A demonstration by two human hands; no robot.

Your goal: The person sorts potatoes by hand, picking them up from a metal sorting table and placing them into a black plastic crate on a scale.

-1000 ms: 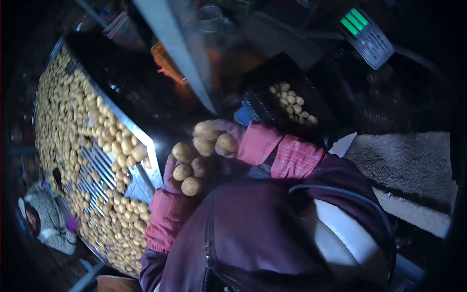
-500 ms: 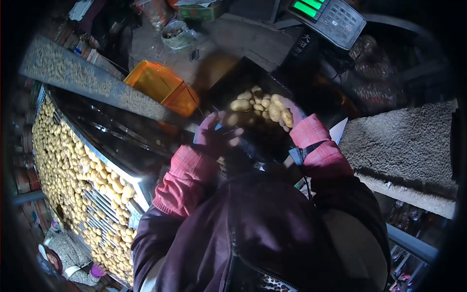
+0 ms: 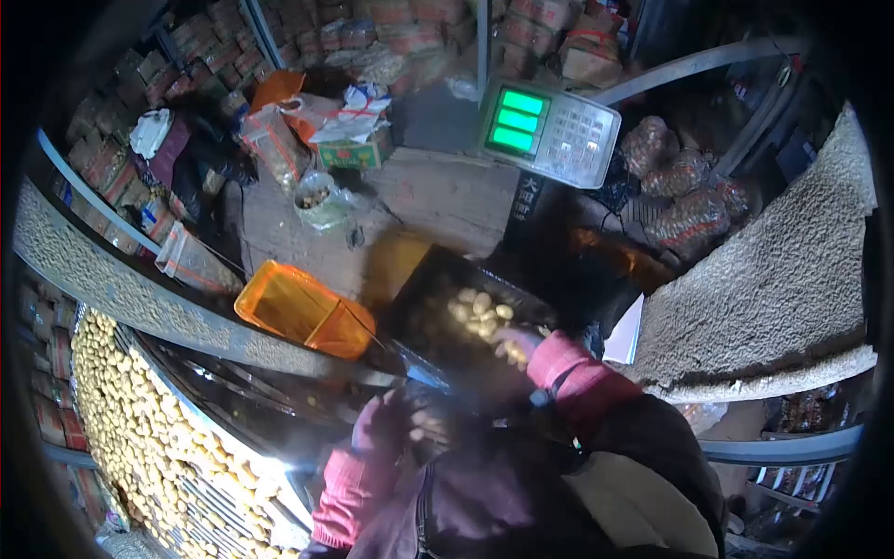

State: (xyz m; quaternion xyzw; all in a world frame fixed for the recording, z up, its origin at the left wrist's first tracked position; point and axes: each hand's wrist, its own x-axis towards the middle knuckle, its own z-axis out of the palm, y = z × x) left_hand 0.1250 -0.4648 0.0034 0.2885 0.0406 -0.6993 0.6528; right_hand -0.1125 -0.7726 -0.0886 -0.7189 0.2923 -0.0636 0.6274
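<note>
A black box (image 3: 419, 321) stands in front of me with a pile of potatoes (image 3: 477, 307) lit inside it. My right hand (image 3: 518, 341) reaches into its right side, fingers curled round potatoes at the near edge of the pile. Close to my body, left of the box's near edge, my left hand (image 3: 396, 424) has its fingers apart and nothing visible in them; it is in shadow and partly blurred. To the left, many potatoes lie on a slatted sorting rack (image 3: 209, 470).
A scale display (image 3: 552, 135) with green screens stands beyond the box. An orange crate (image 3: 303, 307) sits at left, behind a dusty beam (image 3: 140, 275). A bucket (image 3: 321, 198), net sacks (image 3: 684, 177) and a person (image 3: 186, 168) are farther back. A rough grey panel (image 3: 764, 279) rises at right.
My view has tilted up, showing more background. My right hand has lowered with potatoes toward the box's near right side. My left hand has drawn back toward my body, away from the box.
</note>
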